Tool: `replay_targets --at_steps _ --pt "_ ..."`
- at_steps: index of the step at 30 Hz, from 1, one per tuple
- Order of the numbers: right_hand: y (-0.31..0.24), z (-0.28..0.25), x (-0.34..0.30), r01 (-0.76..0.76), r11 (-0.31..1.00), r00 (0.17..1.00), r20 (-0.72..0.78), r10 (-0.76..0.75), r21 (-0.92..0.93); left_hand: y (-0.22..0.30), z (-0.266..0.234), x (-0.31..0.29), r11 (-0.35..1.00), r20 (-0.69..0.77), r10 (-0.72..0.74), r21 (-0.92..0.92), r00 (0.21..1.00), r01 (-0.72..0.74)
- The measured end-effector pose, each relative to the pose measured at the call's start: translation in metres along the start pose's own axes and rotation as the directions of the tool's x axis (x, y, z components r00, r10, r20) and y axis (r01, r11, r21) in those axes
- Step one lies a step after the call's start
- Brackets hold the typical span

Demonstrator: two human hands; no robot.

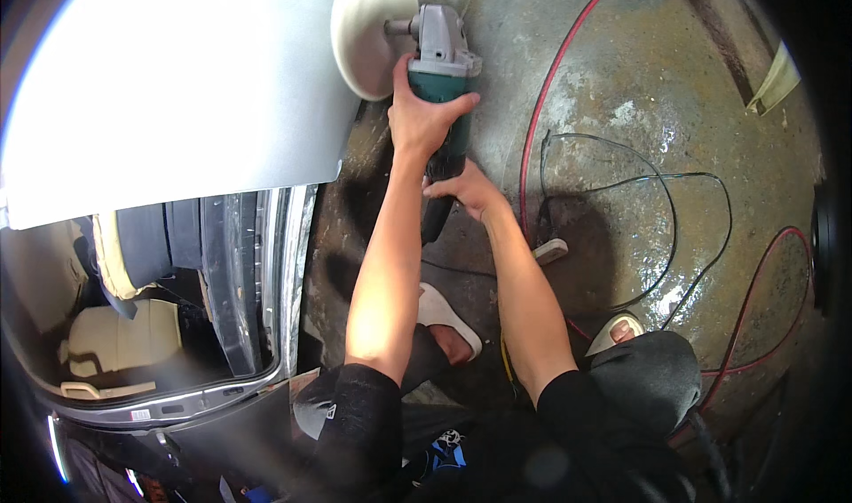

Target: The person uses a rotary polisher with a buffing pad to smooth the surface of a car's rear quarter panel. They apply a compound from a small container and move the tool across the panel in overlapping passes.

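Observation:
Both my hands hold a green and grey electric polisher [441, 46] with a round white polishing pad [366, 32] on its head. My left hand [421, 117] wraps the green body just behind the grey gear head, thumb stretched across it. Further back, my right hand [472, 189] grips the black handle [437, 214]; part of its fingers is hidden. The pad stands on edge beside a bright silver car panel [186, 86]. Whether pad and panel touch, I cannot tell.
Below the panel lies an open car doorway with a beige seat [129, 334] inside. A red hose [538, 117] and a looped black cord [670, 205] cross the wet floor [621, 152]. A pale post-like piece [775, 81] stands at far right. My sandalled feet flank the cord.

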State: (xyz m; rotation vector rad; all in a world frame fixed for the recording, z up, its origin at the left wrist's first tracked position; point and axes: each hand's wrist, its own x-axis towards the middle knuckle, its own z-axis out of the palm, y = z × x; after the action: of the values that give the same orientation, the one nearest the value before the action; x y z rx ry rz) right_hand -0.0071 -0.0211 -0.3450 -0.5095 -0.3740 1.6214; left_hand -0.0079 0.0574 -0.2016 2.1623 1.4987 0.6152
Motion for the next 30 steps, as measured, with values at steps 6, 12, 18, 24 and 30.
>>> replay_targets --at_steps 6,12,18,24,30 --pt "0.092 0.041 -0.057 -0.107 0.989 0.993 -0.059 0.101 -0.104 -0.050 -0.040 -0.090 0.999 -0.040 0.018 0.046 0.999 -0.016" --pt "0.172 0.070 -0.114 -0.118 0.980 0.991 0.042 0.126 -0.162 -0.096 -0.080 -0.186 0.980 -0.061 -0.163 -0.128 0.985 0.154" --pt "0.151 0.056 -0.094 -0.115 0.983 0.992 0.037 0.121 -0.144 -0.091 -0.065 -0.160 0.992 -0.081 -0.099 -0.085 0.992 0.092" --pt "0.057 0.010 -0.021 -0.020 0.998 0.997 -0.078 0.015 -0.060 -0.027 -0.011 -0.037 0.996 0.030 0.091 -0.017 0.995 -0.090" --pt "-0.045 -0.008 0.010 0.052 0.996 0.996 -0.070 -0.057 -0.070 0.021 0.016 0.044 0.959 0.115 0.089 -0.280 0.989 -0.054"
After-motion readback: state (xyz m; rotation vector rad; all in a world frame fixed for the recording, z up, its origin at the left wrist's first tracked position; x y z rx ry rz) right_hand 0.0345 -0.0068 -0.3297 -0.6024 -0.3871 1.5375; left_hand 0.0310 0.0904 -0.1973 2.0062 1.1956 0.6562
